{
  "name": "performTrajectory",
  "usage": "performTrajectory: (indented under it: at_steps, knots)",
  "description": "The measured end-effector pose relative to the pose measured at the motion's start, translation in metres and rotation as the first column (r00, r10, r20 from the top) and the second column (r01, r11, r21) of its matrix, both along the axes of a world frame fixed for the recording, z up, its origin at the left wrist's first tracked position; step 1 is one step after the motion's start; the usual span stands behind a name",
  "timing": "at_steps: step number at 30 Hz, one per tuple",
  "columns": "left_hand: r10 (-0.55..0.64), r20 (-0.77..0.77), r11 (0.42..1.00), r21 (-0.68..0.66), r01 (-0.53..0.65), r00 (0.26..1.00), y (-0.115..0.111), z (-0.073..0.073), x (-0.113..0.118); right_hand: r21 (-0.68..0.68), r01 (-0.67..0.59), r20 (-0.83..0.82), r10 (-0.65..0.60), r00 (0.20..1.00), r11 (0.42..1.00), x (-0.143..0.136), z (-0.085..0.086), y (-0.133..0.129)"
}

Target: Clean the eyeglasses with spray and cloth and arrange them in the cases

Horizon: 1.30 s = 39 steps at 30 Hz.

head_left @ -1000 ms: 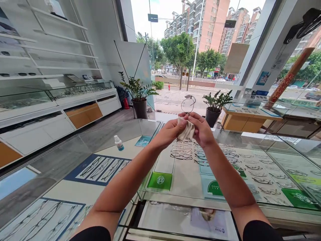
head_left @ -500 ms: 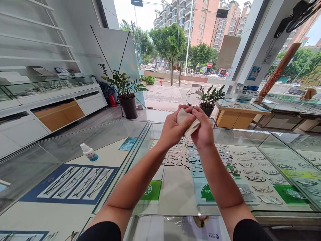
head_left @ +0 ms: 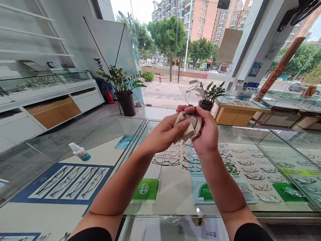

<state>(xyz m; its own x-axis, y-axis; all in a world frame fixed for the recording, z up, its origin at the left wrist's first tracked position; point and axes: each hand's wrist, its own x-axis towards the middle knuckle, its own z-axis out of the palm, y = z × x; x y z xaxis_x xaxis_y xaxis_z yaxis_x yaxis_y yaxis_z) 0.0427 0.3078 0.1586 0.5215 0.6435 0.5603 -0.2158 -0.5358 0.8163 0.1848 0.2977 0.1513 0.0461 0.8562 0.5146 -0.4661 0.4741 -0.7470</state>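
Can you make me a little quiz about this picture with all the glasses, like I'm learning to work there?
1. What pale thing is in the left hand and right hand along with the eyeglasses?
2. True or false: the bottle is to the left of both hands.
3. How many dark plant pots can you see? A) one B) two C) five

Key: 1. A cloth. 2. True. 3. B.

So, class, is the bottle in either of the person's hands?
No, the bottle is on the glass counter, while both hands hold the cloth and glasses.
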Motion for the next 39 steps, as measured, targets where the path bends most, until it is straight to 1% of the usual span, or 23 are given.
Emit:
performTrajectory:
  at_steps: [1,3,4,6,9,11,13,14,16,19,21,22,24,26,29,32,34,37,39]
  knots:
    - [-0.017,-0.001,1.0,-0.02,0.017,1.0,-0.002,0.0,-0.002,0.002,0.0,0.005,0.0,1.0,1.0,-0.001,0.0,-0.002]
    - [0.003,0.042,0.999,-0.039,-0.001,0.999,-0.003,-0.003,0.0,0.018,0.024,0.026,-0.024,0.999,1.0,-0.004,0.0,-0.005]
    - [0.039,0.082,0.999,-0.038,-0.036,0.996,-0.002,-0.005,0.003,0.027,0.038,0.038,-0.039,0.999,0.999,-0.007,-0.001,-0.006]
    - [0.147,0.181,0.989,-0.019,-0.146,0.972,0.001,-0.013,0.014,0.031,0.061,0.044,-0.062,0.997,0.998,-0.014,-0.003,-0.006]
    - [0.288,0.322,0.951,0.014,-0.309,0.902,0.009,-0.023,0.029,0.015,0.064,-0.001,-0.064,0.998,0.998,-0.023,-0.007,-0.003]
    - [0.327,0.381,0.931,0.027,-0.363,0.865,0.015,-0.027,0.034,0.014,0.045,-0.037,-0.044,0.998,0.999,-0.026,-0.009,0.002]
    - [0.337,0.387,0.925,0.032,-0.378,0.858,0.021,-0.028,0.034,0.018,0.023,-0.047,-0.023,0.999,1.0,-0.026,-0.01,0.007]
    - [0.332,0.367,0.929,0.035,-0.369,0.869,0.024,-0.027,0.032,0.016,0.019,-0.042,-0.018,0.999,1.0,-0.024,-0.01,0.01]
    - [0.284,0.286,0.949,0.052,-0.31,0.915,0.028,-0.024,0.025,0.009,0.021,-0.017,-0.021,1.0,1.0,-0.018,-0.01,0.014]
    - [0.14,0.129,0.987,0.064,-0.149,0.982,0.031,-0.015,0.011,0.013,0.023,0.011,-0.023,1.0,1.0,-0.007,-0.008,0.019]
    - [0.044,0.046,0.997,0.061,-0.046,0.998,0.031,-0.01,0.003,0.025,0.011,-0.001,-0.011,1.0,1.0,-0.002,-0.007,0.021]
    - [0.013,0.017,0.998,0.063,-0.014,1.0,0.03,-0.009,0.0,0.029,0.003,-0.015,-0.002,1.0,1.0,-0.001,-0.007,0.021]
    - [-0.003,-0.003,0.997,0.076,0.003,1.0,0.029,-0.01,-0.001,0.029,-0.005,-0.049,0.006,0.999,1.0,-0.001,-0.007,0.02]
    - [0.03,0.013,0.996,0.088,-0.031,0.999,0.029,-0.013,0.003,0.017,0.0,-0.083,0.002,0.997,1.0,-0.004,-0.007,0.02]
    - [0.142,0.091,0.984,0.091,-0.15,0.986,0.028,-0.021,0.015,0.002,0.006,-0.144,-0.006,0.99,1.0,-0.013,-0.009,0.018]
    - [0.279,0.188,0.951,0.084,-0.298,0.942,0.027,-0.028,0.028,-0.014,0.031,-0.211,-0.033,0.977,0.999,-0.024,-0.012,0.015]
    - [0.342,0.256,0.925,0.075,-0.372,0.904,0.026,-0.031,0.034,-0.023,0.044,-0.227,-0.048,0.973,0.999,-0.031,-0.014,0.013]
    - [0.39,0.343,0.898,0.065,-0.436,0.854,0.025,-0.033,0.038,-0.01,0.029,-0.223,-0.03,0.974,1.0,-0.035,-0.015,0.01]
    - [0.382,0.334,0.901,0.073,-0.428,0.862,0.025,-0.03,0.035,-0.01,0.018,-0.225,-0.02,0.974,1.0,-0.033,-0.014,0.011]
